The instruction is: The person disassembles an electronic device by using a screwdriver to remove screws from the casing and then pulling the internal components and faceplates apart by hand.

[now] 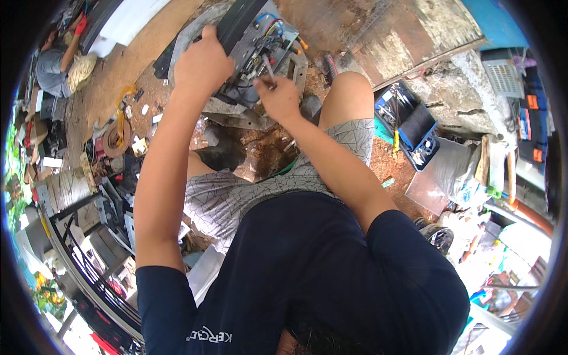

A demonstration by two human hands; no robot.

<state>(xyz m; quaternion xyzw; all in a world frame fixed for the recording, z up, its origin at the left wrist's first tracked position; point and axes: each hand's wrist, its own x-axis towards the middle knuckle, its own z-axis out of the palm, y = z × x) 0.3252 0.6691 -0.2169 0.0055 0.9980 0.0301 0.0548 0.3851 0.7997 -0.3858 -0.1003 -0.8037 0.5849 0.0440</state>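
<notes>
An opened device (pixel 260 53) with a metal chassis, coloured wires and small parts stands at the top centre, on a worn block-like support (pixel 236 117). My left hand (pixel 204 62) grips the black casing (pixel 235 26) on the device's left side; its fingertips are mostly hidden behind the edge. Close to the wiring, my right hand (pixel 278 97) is closed on a slim grey metal tool (pixel 269 66), whose tip points into the chassis. The tool's exact kind cannot be made out.
An open blue tool case (pixel 408 124) lies right of my knee, with a yellow-handled tool (pixel 396 144) at its edge. Wooden boards (pixel 408 35) are at the upper right. Clutter and a tape roll (pixel 116 137) lie left. Another person (pixel 56 68) sits at the far left.
</notes>
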